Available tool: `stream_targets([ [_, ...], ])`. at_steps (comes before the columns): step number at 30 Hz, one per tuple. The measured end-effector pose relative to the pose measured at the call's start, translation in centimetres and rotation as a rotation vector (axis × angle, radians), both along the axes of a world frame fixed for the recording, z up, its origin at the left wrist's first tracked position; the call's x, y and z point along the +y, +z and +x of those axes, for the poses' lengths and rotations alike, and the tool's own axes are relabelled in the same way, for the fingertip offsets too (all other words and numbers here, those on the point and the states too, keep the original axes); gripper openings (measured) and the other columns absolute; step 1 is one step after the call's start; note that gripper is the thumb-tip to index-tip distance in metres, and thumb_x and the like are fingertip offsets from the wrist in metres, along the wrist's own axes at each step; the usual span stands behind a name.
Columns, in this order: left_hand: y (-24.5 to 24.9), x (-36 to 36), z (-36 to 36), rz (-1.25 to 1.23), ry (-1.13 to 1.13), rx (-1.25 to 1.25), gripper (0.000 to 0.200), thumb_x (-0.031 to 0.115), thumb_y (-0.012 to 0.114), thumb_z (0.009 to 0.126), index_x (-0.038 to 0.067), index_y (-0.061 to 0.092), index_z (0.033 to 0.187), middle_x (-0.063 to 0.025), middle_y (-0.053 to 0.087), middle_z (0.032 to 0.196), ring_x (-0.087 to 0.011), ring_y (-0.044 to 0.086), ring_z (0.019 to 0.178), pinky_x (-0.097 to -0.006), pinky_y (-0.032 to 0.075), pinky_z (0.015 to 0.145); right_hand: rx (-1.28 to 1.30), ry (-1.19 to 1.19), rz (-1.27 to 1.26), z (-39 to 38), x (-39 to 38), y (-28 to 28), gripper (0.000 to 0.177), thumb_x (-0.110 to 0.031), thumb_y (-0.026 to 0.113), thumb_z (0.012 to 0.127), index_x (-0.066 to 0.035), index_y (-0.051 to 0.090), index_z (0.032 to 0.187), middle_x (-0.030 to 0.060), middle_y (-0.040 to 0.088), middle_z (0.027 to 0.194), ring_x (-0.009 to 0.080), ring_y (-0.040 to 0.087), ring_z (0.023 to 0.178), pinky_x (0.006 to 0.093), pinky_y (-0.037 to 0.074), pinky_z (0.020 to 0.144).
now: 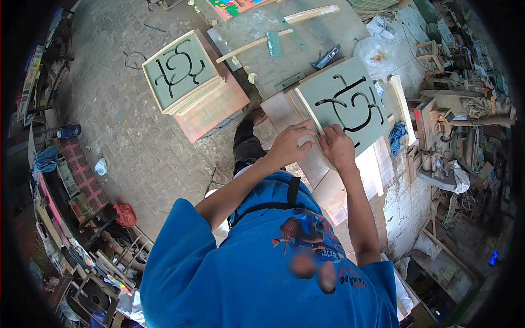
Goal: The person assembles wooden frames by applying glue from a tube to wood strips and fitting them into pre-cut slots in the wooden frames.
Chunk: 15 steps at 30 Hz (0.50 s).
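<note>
A grey-green panel (pixel 350 82) with black curved line shapes lies on the bench, a pale wooden strip (pixel 309 111) along its near-left edge. My right hand (pixel 338 146) rests at the panel's lower corner, fingers curled over the strip's end. Just left of it, my left hand (pixel 290 146) reaches to the same strip. Its fingers are stretched out with the fingertips touching the wood, and a gap shows between thumb and index finger. The undersides of both hands are hidden.
A framed panel (pixel 175 68) sits on a stack of wooden strips (pixel 202 97) at left. A dark hand tool (pixel 327 57), green block (pixel 273 44) and loose strips (pixel 311 13) lie on the worktable (pixel 246 33). Clutter lines the right; a blue cloth (pixel 397 138) lies nearby.
</note>
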<state>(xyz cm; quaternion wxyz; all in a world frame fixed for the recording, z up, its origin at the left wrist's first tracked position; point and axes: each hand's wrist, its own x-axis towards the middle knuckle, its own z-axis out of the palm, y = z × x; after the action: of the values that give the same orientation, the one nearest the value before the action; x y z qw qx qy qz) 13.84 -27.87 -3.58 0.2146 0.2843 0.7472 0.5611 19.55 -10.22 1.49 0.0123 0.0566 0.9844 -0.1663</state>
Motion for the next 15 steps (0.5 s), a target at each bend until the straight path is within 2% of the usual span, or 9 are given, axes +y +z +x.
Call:
stream_targets([
  [8,0.21,-0.01,-0.14,0.016,0.001,-0.025,0.030,0.015,0.065,0.077,0.005,0.067,0.106,-0.0199,0.053,0.134,-0.0348,0.056,0.117,-0.0389,0.044,0.100,0.004,0.000,0.026,0.07,-0.06,-0.22,0.015,-0.011,0.064,0.078,-0.005,0.066,0.091,0.0118,0.062,0.095,0.0334,0.066,0.070,0.0417,0.055,0.063],
  [15,-0.28,0.27,0.04,0.033,0.013,0.002,0.030,0.015,0.065,0.077,0.006,0.067,0.105,-0.0201,0.054,0.134,-0.0344,0.056,0.117,-0.0392,0.043,0.100,0.005,0.005,0.038,-0.05,-0.15,-0.27,0.012,-0.010,0.063,0.078,-0.005,0.066,0.089,0.0123,0.062,0.095,0.0332,0.066,0.069,0.0418,0.055,0.062],
])
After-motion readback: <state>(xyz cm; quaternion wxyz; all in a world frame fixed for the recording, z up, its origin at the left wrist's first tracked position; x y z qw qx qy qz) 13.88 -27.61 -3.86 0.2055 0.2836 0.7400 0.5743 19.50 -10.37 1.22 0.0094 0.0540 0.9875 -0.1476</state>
